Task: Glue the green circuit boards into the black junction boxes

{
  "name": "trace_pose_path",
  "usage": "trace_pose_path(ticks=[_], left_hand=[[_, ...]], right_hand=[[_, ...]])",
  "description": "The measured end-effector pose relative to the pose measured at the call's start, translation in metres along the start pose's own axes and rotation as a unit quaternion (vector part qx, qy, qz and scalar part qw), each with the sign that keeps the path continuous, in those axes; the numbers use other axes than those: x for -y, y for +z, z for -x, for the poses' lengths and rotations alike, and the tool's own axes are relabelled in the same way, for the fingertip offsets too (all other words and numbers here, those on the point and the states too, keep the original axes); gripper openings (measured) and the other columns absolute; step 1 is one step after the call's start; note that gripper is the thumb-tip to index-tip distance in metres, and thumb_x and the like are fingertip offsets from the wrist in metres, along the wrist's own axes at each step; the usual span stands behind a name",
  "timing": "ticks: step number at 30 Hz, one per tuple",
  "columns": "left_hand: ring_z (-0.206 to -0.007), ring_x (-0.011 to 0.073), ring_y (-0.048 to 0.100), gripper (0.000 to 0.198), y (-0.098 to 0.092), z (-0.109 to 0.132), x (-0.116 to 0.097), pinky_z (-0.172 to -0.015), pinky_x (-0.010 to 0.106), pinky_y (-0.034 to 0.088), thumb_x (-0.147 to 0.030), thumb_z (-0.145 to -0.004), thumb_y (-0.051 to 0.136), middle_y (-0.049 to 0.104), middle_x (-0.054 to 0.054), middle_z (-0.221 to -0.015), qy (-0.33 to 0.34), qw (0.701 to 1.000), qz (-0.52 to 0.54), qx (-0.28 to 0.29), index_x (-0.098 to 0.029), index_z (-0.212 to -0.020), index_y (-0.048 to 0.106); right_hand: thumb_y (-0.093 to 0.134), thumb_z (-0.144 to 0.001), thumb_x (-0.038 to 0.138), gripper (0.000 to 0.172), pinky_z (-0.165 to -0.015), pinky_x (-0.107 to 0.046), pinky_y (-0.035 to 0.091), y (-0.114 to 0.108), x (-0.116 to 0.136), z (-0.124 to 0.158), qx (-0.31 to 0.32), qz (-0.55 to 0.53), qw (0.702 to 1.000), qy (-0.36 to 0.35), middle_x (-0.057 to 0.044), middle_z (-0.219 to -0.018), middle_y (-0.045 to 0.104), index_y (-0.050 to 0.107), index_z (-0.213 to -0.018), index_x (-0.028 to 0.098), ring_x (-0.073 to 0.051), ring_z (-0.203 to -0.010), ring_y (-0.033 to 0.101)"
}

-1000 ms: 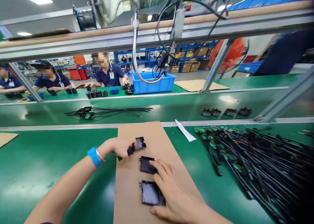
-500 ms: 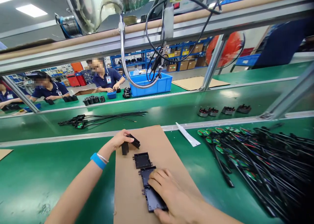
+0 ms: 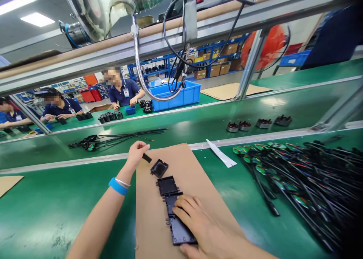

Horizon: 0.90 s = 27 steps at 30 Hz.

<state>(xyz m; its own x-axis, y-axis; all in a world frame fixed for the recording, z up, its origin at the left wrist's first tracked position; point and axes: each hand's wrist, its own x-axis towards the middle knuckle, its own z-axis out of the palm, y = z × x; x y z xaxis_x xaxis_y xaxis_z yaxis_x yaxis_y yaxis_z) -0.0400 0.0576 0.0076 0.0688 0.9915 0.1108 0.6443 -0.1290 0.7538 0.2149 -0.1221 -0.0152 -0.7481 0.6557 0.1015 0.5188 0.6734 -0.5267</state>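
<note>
A column of shallow black plastic housings lies on a cardboard sheet (image 3: pixel 153 221). My right hand (image 3: pixel 198 221) is closed over the right side of the nearest housing (image 3: pixel 180 230), fingers reaching onto the middle housing (image 3: pixel 170 204) and thumb at the near edge. Farther up lie a separate housing (image 3: pixel 167 185) and a tilted one (image 3: pixel 159 168). My left hand (image 3: pixel 138 152) pinches a black plastic housing (image 3: pixel 146 158), seen edge-on, beside the tilted one. Its far part is hidden by the fingers.
Many black cables with green circuit boards (image 3: pixel 286 176) pile up at the right. A white tube (image 3: pixel 221 153) lies near the rail. More cables (image 3: pixel 93 141) and metal-based parts (image 3: pixel 263 123) rest beyond it. Co-workers (image 3: pixel 123 89) sit across, near a blue bin (image 3: pixel 176 96).
One housing has left my left hand and now lies tilted on the cardboard. My left hand has drawn slightly back with another. My right hand stays on the row.
</note>
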Motion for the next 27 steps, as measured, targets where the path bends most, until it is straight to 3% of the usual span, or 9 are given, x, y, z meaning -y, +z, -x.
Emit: trace_pose_path(ticks=[4,9,13,16,21,24,27], left_hand=[[-0.105,0.0237,0.059,0.033,0.012,-0.006,0.015,-0.088,0.045,0.052,-0.032,-0.093,0.058,0.057,0.01,-0.122,0.042,0.999,0.004,-0.023,-0.016,-0.121,0.055],[-0.108,0.0246,0.057,0.03,-0.003,0.009,0.03,-0.091,0.047,0.049,-0.032,-0.091,0.06,0.057,0.009,-0.123,0.077,0.995,-0.067,0.011,-0.016,-0.116,0.058],[-0.103,0.0235,0.059,0.033,-0.007,0.013,0.022,-0.089,0.046,0.049,-0.035,-0.093,0.058,0.059,0.009,-0.119,0.087,0.991,-0.098,0.004,-0.016,-0.119,0.056],[-0.115,0.0262,0.054,0.034,0.003,0.018,0.011,-0.099,0.051,0.041,-0.035,-0.094,0.055,0.056,0.01,-0.126,0.118,0.986,-0.119,0.007,-0.017,-0.123,0.055],[-0.132,0.0285,0.036,0.031,0.027,0.039,0.0,-0.111,0.053,0.023,-0.031,-0.095,0.044,0.059,0.008,-0.129,0.162,0.972,-0.149,0.08,-0.023,-0.119,0.063],[-0.132,0.0291,0.034,0.035,0.041,0.045,-0.006,-0.111,0.051,0.024,-0.028,-0.094,0.043,0.055,0.01,-0.133,0.172,0.97,-0.15,0.088,-0.02,-0.123,0.061],[-0.124,0.0258,0.043,0.028,0.054,0.043,-0.014,-0.11,0.045,0.028,-0.028,-0.093,0.046,0.061,0.009,-0.121,0.186,0.968,-0.143,0.086,-0.021,-0.111,0.066]], right_hand=[[0.062,-0.066,0.037,0.06,-0.098,-0.051,0.03,0.003,-0.001,-0.001,-0.009,0.0,1.0,0.005,-0.015,-0.12,0.051,0.054,-0.122,0.016,-0.033,-0.113,0.042],[0.061,-0.067,0.037,0.06,-0.097,-0.05,0.031,0.006,-0.004,-0.002,-0.022,0.001,1.0,-0.008,-0.015,-0.119,0.05,0.053,-0.122,0.016,-0.033,-0.11,0.043],[0.06,-0.066,0.035,0.058,-0.096,-0.05,0.032,0.006,-0.004,-0.002,-0.029,0.002,1.0,-0.006,-0.015,-0.117,0.051,0.054,-0.121,0.015,-0.032,-0.108,0.044],[0.061,-0.065,0.033,0.061,-0.097,-0.051,0.032,0.003,-0.001,-0.001,-0.02,0.002,1.0,-0.002,-0.016,-0.118,0.052,0.055,-0.122,0.014,-0.033,-0.109,0.044],[0.062,-0.065,0.033,0.065,-0.099,-0.053,0.031,0.003,0.001,0.001,-0.023,0.008,1.0,0.011,-0.019,-0.124,0.049,0.055,-0.125,0.009,-0.036,-0.116,0.039],[0.061,-0.065,0.035,0.064,-0.096,-0.052,0.033,0.01,0.0,0.002,-0.044,0.022,0.999,0.015,-0.019,-0.117,0.049,0.056,-0.123,0.008,-0.035,-0.111,0.04],[0.06,-0.066,0.036,0.064,-0.093,-0.052,0.034,0.016,-0.002,0.005,-0.056,0.034,0.998,0.016,-0.018,-0.112,0.05,0.057,-0.122,0.008,-0.034,-0.106,0.041]])
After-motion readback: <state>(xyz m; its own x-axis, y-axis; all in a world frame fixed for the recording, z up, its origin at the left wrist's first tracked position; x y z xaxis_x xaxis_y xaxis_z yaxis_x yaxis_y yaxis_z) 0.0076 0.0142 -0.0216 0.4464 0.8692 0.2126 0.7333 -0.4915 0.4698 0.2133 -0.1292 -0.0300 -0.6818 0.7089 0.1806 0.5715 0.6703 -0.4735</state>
